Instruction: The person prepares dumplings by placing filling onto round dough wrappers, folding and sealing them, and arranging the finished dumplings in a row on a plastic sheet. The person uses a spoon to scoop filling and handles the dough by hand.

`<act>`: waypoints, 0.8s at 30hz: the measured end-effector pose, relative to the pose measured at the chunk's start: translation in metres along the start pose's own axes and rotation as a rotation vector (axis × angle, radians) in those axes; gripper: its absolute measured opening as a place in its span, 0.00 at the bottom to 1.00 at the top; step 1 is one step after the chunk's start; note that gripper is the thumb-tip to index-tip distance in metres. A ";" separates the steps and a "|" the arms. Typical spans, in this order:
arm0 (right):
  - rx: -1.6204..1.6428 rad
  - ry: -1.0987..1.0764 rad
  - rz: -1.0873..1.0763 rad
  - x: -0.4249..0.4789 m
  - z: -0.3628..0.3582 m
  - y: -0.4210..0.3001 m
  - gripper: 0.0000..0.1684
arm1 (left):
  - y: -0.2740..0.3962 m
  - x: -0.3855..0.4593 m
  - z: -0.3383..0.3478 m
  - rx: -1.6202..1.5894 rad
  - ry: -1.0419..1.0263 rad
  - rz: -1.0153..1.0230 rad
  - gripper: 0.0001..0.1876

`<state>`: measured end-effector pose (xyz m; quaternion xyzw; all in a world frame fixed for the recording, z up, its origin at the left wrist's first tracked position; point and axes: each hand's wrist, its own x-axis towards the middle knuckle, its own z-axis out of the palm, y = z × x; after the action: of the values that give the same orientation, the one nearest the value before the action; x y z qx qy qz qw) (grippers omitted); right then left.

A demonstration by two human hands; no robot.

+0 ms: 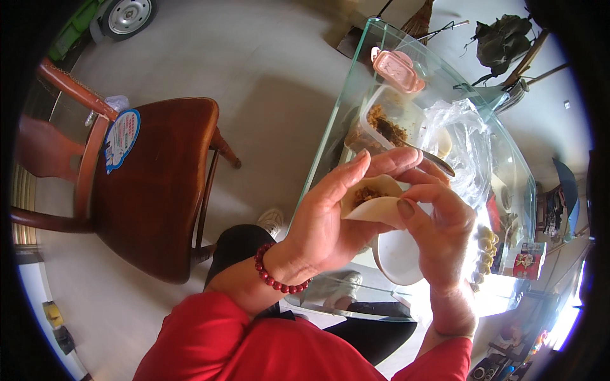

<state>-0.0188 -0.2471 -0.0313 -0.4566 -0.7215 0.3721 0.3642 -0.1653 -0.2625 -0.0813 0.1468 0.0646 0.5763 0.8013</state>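
A round dough wrapper point(376, 211) with brown minced filling point(368, 194) lies cupped in my left hand point(329, 224), which wears a red bead bracelet. My right hand point(441, 224) pinches the wrapper's right edge between thumb and forefinger, and the near edge is folded up. Beyond my hands, a clear plastic container point(369, 112) holds more filling, with a metal spoon point(438, 162) leaning out of it. Below my hands is a white bowl point(398, 257). A clear plastic bag point(469, 138) covers pale dough pieces, partly hidden. Several shaped dumplings point(487, 252) stand at the right.
The glass table point(329, 128) has a pink plastic lid point(396, 70) at its far end and a red tin point(526, 264) at the right. A brown wooden chair point(152, 190) stands to the left. Brooms point(419, 21) lie beyond the table.
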 end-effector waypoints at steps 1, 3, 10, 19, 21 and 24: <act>0.051 -0.034 0.050 -0.001 -0.004 -0.002 0.05 | -0.002 -0.001 -0.001 0.001 -0.031 -0.007 0.33; 0.151 -0.100 0.152 -0.003 -0.011 -0.006 0.04 | -0.006 -0.004 0.001 -0.135 -0.104 -0.035 0.28; 0.155 -0.112 0.228 -0.018 -0.023 -0.005 0.04 | -0.017 -0.013 0.011 0.046 -0.059 -0.173 0.35; -0.132 0.013 -0.029 -0.052 -0.032 -0.008 0.08 | -0.031 -0.024 0.015 0.093 -0.155 -0.250 0.34; -0.272 0.028 -0.113 -0.058 -0.036 -0.010 0.10 | -0.033 -0.028 0.019 0.132 -0.129 -0.235 0.36; -0.317 0.079 -0.172 -0.069 -0.038 -0.008 0.13 | -0.034 -0.033 0.018 0.112 -0.152 -0.215 0.35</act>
<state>0.0330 -0.3064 -0.0197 -0.4591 -0.7926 0.2029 0.3462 -0.1402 -0.3064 -0.0765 0.2267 0.0512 0.4699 0.8516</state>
